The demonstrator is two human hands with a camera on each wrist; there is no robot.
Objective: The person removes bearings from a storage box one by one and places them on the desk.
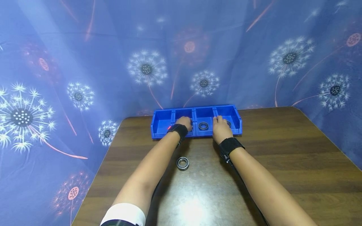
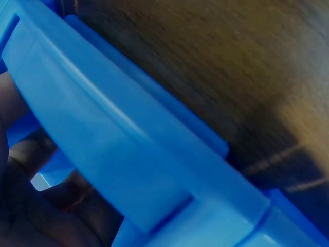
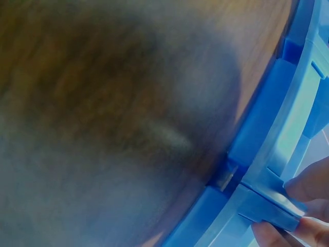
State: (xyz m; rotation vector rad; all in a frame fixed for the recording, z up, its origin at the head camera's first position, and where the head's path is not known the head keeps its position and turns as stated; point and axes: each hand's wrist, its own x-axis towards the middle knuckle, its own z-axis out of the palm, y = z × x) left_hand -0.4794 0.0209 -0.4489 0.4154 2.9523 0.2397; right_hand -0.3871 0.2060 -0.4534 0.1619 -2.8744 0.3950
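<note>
Right fingers [image 3: 311,179] pinch the tray's [image 1: 160,135] divider [image 3: 267,198]; left fingers' [image 2: 32,152] hold I cannot tell. At least two rings [image 1: 203,128] sit inside; another ring [image 1: 183,168] lies off its front edge.

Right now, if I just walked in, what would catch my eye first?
Probably the blue cloth printed with white dandelions behind the table. Then the row of blue bins at the table's far edge, the left hand in one and the right hand pinching a divider. A metal ring lies on the table in front of them.
</note>
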